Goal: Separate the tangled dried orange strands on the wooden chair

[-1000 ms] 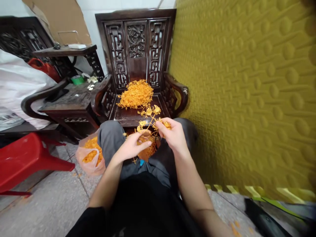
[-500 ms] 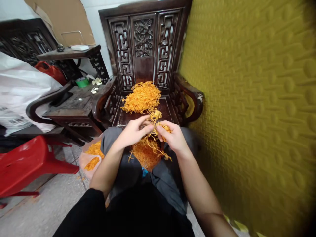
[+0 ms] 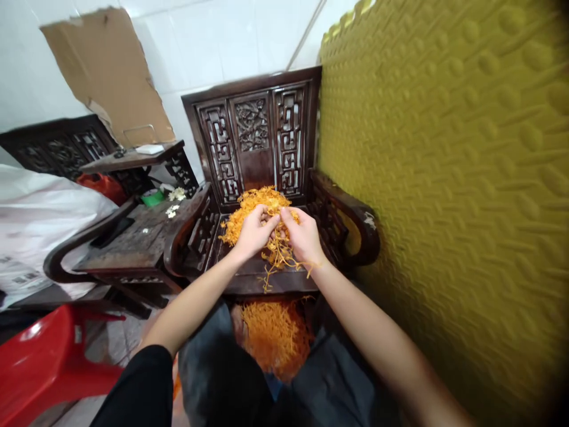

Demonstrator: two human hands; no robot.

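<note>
My left hand (image 3: 255, 232) and my right hand (image 3: 304, 236) meet over the seat of a dark carved wooden chair (image 3: 249, 283). Fingers of both are closed on a tangle of thin, branching orange strands (image 3: 281, 256) with small flower-like pieces, and loose ends hang below my palms. Directly behind them, partly hidden, a heap of orange flower-like pieces (image 3: 235, 228) rests on the seat. Lower down, between my knees, sits a mass of stringy orange strands (image 3: 273, 335); its container is hard to make out.
To the right stands a yellow textured foam mat (image 3: 427, 178). A side table (image 3: 128, 237) at left carries green tape (image 3: 152, 197) and white flower-like bits (image 3: 172, 210). A red plastic stool (image 3: 40, 362) and large white sacks (image 3: 44, 219) are further left.
My view has tilted up, and both hands have reached forward from above my lap to the heap on the seat. The orange strands have moved with them.
</note>
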